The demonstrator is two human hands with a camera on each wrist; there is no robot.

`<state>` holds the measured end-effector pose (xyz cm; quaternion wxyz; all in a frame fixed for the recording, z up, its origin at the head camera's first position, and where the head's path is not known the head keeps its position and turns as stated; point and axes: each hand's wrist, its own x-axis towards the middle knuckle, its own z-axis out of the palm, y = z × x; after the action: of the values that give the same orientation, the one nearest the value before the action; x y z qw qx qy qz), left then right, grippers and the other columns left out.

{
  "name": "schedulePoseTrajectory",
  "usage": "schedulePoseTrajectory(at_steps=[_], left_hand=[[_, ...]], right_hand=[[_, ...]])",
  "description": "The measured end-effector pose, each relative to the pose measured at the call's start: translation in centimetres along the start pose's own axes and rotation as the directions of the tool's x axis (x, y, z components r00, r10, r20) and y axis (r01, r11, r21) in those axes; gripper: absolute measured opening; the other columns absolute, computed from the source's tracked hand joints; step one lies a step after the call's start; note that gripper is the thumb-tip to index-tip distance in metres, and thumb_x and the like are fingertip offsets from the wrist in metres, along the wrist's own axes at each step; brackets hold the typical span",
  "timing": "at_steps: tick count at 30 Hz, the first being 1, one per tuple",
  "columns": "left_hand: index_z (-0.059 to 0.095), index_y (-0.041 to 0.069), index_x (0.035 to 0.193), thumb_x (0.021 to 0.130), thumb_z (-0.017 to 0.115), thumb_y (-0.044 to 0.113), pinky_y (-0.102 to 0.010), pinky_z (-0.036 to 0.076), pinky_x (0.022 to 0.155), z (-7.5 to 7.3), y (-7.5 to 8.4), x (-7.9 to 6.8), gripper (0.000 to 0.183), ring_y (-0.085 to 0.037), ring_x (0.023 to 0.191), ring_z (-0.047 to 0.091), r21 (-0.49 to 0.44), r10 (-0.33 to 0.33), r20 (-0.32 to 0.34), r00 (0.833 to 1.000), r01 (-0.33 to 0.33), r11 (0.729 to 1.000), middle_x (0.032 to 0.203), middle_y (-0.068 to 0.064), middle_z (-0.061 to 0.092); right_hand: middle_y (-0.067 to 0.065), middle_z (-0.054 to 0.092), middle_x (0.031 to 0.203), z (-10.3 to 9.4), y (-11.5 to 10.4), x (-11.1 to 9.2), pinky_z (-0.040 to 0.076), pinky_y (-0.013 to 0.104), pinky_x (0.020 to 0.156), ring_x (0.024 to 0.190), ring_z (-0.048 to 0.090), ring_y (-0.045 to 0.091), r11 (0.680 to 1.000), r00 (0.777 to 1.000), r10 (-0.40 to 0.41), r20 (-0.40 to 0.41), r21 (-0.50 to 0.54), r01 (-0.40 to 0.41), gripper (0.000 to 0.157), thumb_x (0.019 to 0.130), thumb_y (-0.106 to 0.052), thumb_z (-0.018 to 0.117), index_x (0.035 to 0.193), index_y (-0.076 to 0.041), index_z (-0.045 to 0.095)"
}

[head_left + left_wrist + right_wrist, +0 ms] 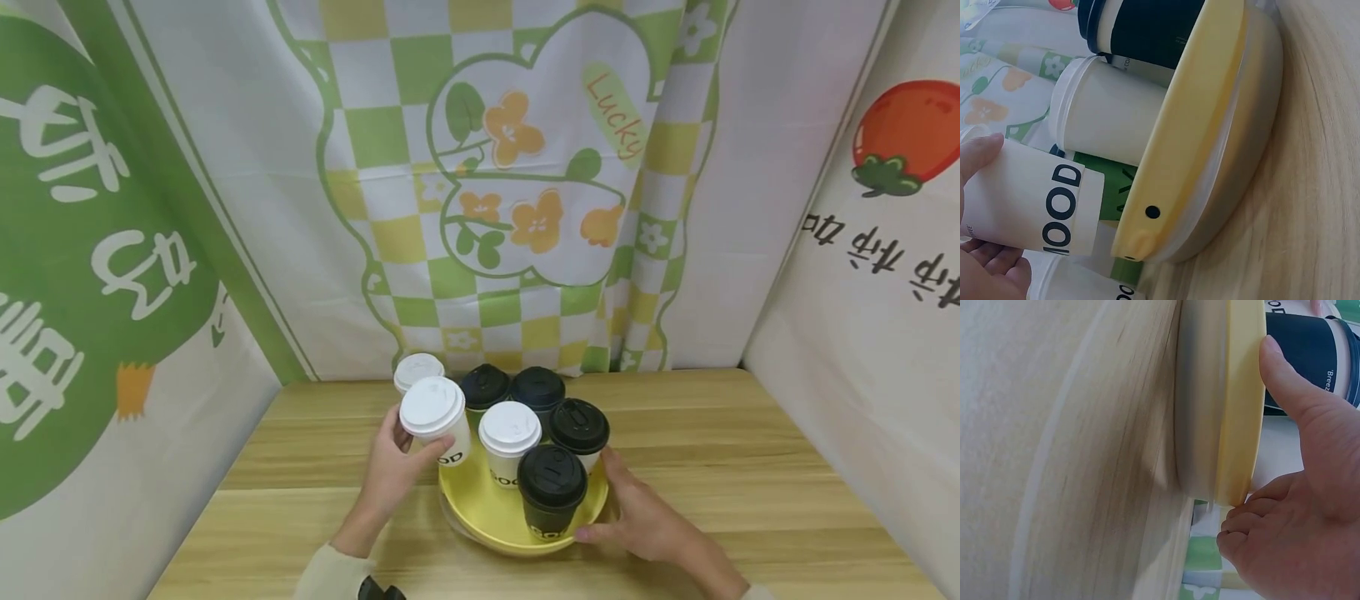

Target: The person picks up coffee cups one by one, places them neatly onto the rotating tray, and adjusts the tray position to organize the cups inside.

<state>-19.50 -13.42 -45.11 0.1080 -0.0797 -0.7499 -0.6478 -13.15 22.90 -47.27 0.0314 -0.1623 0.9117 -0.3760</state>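
Note:
My left hand (393,471) grips a white-lidded paper cup (435,408) with thumb and fingers around its side. This cup overlaps the left rim of a round yellow tray (480,512) in the head view; its base shows apart from the tray in the left wrist view (1060,200). At the tray's right side, my right hand (648,517) holds the rim, thumb toward the front and fingers bent farther back. Beside the right thumb stands a black paper cup (552,487). Another white-lidded cup (510,437) stands upright near the tray's middle.
Several black-lidded cups, including one at the right (580,425) and one at the back (537,387), stand close together. Behind the left hand is another white-lidded cup (418,369). The wooden table (720,467) meets printed curtains (495,317) at the back and sides.

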Motion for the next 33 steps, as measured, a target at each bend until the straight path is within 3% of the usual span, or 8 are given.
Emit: schedulePoseTrajectory(at_steps=[11, 17, 26, 33], left_hand=[[0.041, 0.001, 0.157, 0.083, 0.091, 0.015, -0.05, 0.033, 0.129, 1.4, -1.3, -0.1, 0.091, -0.04, 0.149, 0.049, -0.012, -0.036, 0.017, 0.999, 0.036, 0.999, 0.153, -0.022, 0.056], [0.045, 0.002, 0.154, 0.082, 0.091, 0.013, -0.053, 0.035, 0.128, 1.8, -2.1, -0.1, 0.087, -0.04, 0.145, 0.053, -0.012, -0.027, 0.02, 0.999, 0.027, 1.0, 0.149, -0.02, 0.06], [0.042, 0.002, 0.156, 0.08, 0.092, 0.012, -0.049, 0.036, 0.129, 2.2, -2.8, -0.1, 0.092, -0.036, 0.147, 0.053, -0.014, -0.079, 0.023, 0.997, 0.079, 0.997, 0.153, -0.02, 0.058], [0.043, -0.001, 0.154, 0.081, 0.091, 0.01, -0.05, 0.037, 0.128, 2.4, -3.1, -0.2, 0.088, -0.038, 0.145, 0.054, -0.016, -0.059, 0.037, 0.998, 0.06, 0.998, 0.151, -0.022, 0.059]], right_hand=[[0.03, 0.013, 0.173, -0.1, 0.0, 0.0, 0.024, 0.071, 0.126, 0.156, 0.026, 0.055, 1.0, 1.0, 0.015, -0.002, 0.008, -0.015, 0.141, 0.076, -0.055, 0.091, 0.171, -0.013, -0.004], [0.029, 0.011, 0.174, -0.1, 0.0, 0.0, 0.023, 0.071, 0.126, 0.157, 0.024, 0.055, 1.0, 1.0, 0.022, 0.001, 0.014, -0.022, 0.141, 0.076, -0.055, 0.09, 0.171, -0.011, -0.003], [0.03, 0.013, 0.173, -0.1, 0.0, 0.0, 0.023, 0.07, 0.126, 0.157, 0.025, 0.054, 1.0, 1.0, 0.018, -0.006, 0.012, -0.018, 0.14, 0.076, -0.055, 0.091, 0.17, -0.007, 0.0], [0.03, 0.014, 0.173, -0.1, 0.1, 0.0, 0.024, 0.069, 0.127, 0.157, 0.025, 0.054, 1.0, 1.0, 0.025, -0.012, 0.003, -0.025, 0.141, 0.074, -0.056, 0.091, 0.17, -0.004, 0.002]])
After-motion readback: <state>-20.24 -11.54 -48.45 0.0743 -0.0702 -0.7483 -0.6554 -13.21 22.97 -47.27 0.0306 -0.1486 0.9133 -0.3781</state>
